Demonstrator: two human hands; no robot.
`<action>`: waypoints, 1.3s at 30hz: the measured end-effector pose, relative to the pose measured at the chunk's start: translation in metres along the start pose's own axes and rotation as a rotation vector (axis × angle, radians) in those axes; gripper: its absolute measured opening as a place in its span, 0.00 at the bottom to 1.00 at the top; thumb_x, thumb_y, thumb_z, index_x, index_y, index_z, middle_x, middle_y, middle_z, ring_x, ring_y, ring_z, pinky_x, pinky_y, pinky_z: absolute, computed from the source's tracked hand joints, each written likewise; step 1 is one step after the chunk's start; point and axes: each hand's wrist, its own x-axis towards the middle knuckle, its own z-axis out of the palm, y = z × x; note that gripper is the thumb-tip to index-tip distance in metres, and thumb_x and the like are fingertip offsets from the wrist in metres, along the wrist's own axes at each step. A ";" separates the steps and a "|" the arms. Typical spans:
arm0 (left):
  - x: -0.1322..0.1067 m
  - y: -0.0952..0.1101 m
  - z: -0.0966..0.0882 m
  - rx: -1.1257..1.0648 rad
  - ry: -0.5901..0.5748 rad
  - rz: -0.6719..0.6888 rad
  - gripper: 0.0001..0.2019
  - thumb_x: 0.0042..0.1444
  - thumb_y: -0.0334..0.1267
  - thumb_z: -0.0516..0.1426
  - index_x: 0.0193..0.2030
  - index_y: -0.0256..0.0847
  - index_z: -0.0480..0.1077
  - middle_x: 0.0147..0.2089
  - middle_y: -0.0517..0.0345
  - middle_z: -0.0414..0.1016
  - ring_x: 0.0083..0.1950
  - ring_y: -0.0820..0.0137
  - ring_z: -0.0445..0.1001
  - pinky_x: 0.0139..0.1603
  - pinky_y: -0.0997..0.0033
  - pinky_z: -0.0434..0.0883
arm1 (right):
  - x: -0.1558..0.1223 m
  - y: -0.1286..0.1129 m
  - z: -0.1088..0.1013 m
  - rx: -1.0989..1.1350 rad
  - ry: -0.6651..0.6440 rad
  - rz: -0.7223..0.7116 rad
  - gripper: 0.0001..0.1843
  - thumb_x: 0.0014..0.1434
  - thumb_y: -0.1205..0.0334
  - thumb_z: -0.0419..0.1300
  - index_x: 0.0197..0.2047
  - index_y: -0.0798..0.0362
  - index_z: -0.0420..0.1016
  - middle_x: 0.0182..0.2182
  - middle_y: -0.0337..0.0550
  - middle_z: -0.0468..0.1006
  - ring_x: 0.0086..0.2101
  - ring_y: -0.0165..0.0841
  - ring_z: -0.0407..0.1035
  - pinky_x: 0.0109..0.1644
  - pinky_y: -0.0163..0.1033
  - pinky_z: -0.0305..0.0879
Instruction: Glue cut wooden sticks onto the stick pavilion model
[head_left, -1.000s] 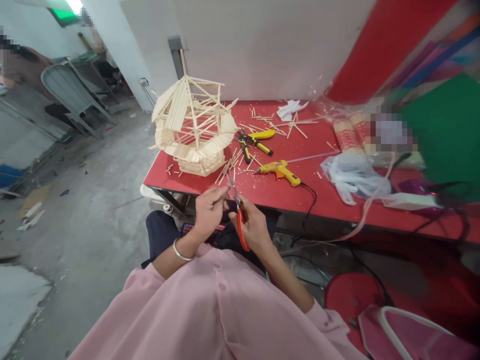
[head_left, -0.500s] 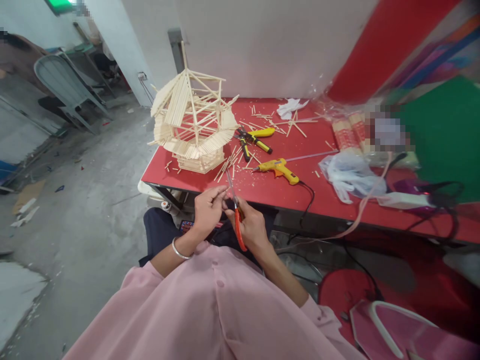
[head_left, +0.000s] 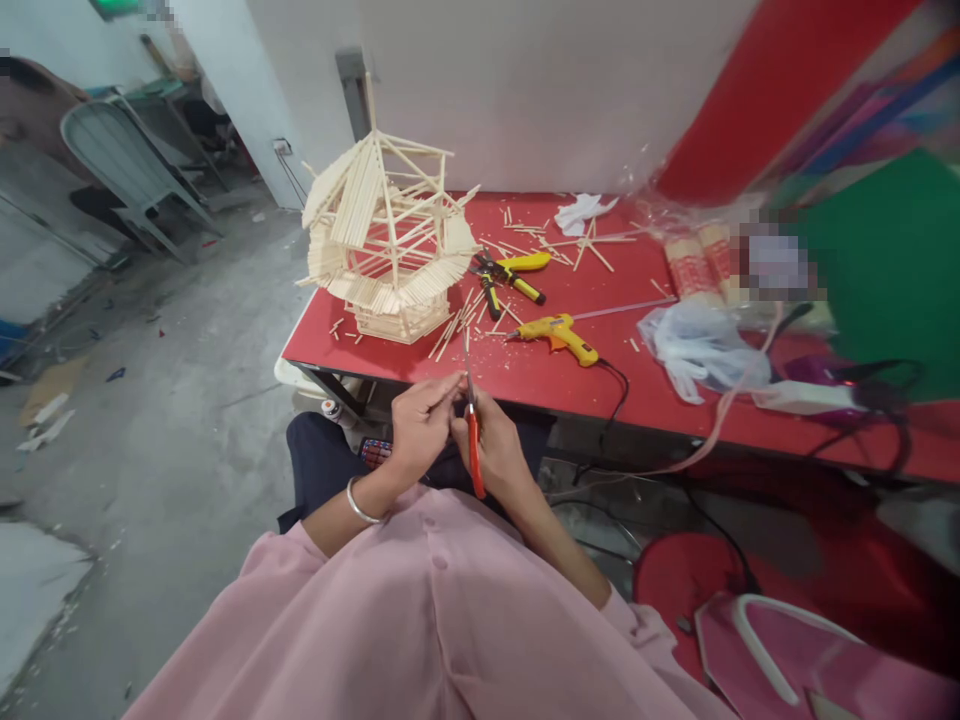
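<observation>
Nearest, over the lap, two bare hands meet just short of the table edge. The right hand [head_left: 491, 440] has its fingers wrapped around orange-handled scissors [head_left: 474, 450], the blades pointing away from the body and looking nearly closed. The left hand [head_left: 422, 415] is curled, its fingertips gathered right beside the blades; I cannot tell how tightly they close, or whether anything small is pinched there (the spot is too hidden). The step in hand seems to be close scissor work at the fingertips – it calls for a steady left hand and fingers kept clear of the cutting edges.

Beyond, on the red table [head_left: 547, 385], loose sticks [head_left: 450, 330] and crumbs lie scattered. A yellow glue gun [head_left: 559, 330] rests on its side, a glue stick [head_left: 626, 307] jutting from its back. Past it lie yellow-and-black pliers [head_left: 525, 290]. The stick-built structure [head_left: 391, 240] stands upright at the table's left end, its upper roof partly covered with slats, partly bare frame.

To the right sits a crumpled plastic bag [head_left: 697, 345], contents unclear; behind it, bundled sticks [head_left: 686, 268] appear to lie in clear wrapping. Farthest off – a person [head_left: 45, 120] beside a pale chair [head_left: 109, 150].
</observation>
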 end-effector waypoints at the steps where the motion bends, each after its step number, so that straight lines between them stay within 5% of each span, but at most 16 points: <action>1: 0.000 0.001 0.000 0.000 0.005 -0.005 0.10 0.59 0.36 0.61 0.42 0.43 0.84 0.35 0.55 0.84 0.33 0.71 0.80 0.38 0.72 0.77 | 0.000 0.000 0.000 0.004 0.004 0.006 0.26 0.66 0.42 0.55 0.58 0.51 0.71 0.46 0.47 0.81 0.41 0.37 0.76 0.48 0.40 0.71; 8: 0.002 0.001 0.002 -0.090 0.059 -0.202 0.10 0.57 0.40 0.63 0.42 0.41 0.84 0.32 0.57 0.83 0.29 0.72 0.78 0.33 0.73 0.76 | -0.005 0.002 0.006 -0.022 0.084 0.069 0.25 0.68 0.45 0.53 0.59 0.50 0.75 0.41 0.45 0.85 0.33 0.34 0.79 0.40 0.36 0.72; 13: 0.005 -0.001 0.001 -0.183 0.066 -0.332 0.15 0.56 0.44 0.65 0.46 0.38 0.83 0.26 0.59 0.79 0.24 0.75 0.73 0.24 0.77 0.71 | -0.004 0.004 0.003 -0.069 0.020 0.087 0.27 0.67 0.42 0.51 0.58 0.53 0.73 0.35 0.44 0.83 0.30 0.35 0.77 0.38 0.37 0.71; 20: 0.005 -0.004 -0.001 -0.192 0.089 -0.274 0.15 0.53 0.46 0.67 0.43 0.41 0.84 0.33 0.57 0.83 0.31 0.70 0.79 0.35 0.69 0.79 | 0.003 0.006 0.005 -0.141 -0.017 -0.070 0.39 0.64 0.33 0.51 0.65 0.54 0.65 0.52 0.59 0.78 0.51 0.47 0.74 0.57 0.51 0.70; 31: 0.004 0.000 -0.002 -0.130 0.094 -0.157 0.14 0.56 0.48 0.65 0.43 0.41 0.84 0.34 0.55 0.85 0.30 0.70 0.79 0.36 0.69 0.80 | 0.001 -0.005 0.004 -0.104 -0.054 -0.007 0.41 0.63 0.30 0.49 0.66 0.54 0.64 0.50 0.55 0.79 0.48 0.45 0.76 0.53 0.47 0.72; 39: 0.001 -0.003 -0.005 -0.049 0.081 -0.094 0.10 0.57 0.43 0.64 0.40 0.42 0.85 0.32 0.56 0.83 0.29 0.71 0.78 0.33 0.71 0.78 | 0.001 -0.006 0.001 -0.136 -0.013 0.002 0.34 0.63 0.34 0.54 0.60 0.51 0.71 0.46 0.53 0.82 0.45 0.44 0.78 0.49 0.44 0.74</action>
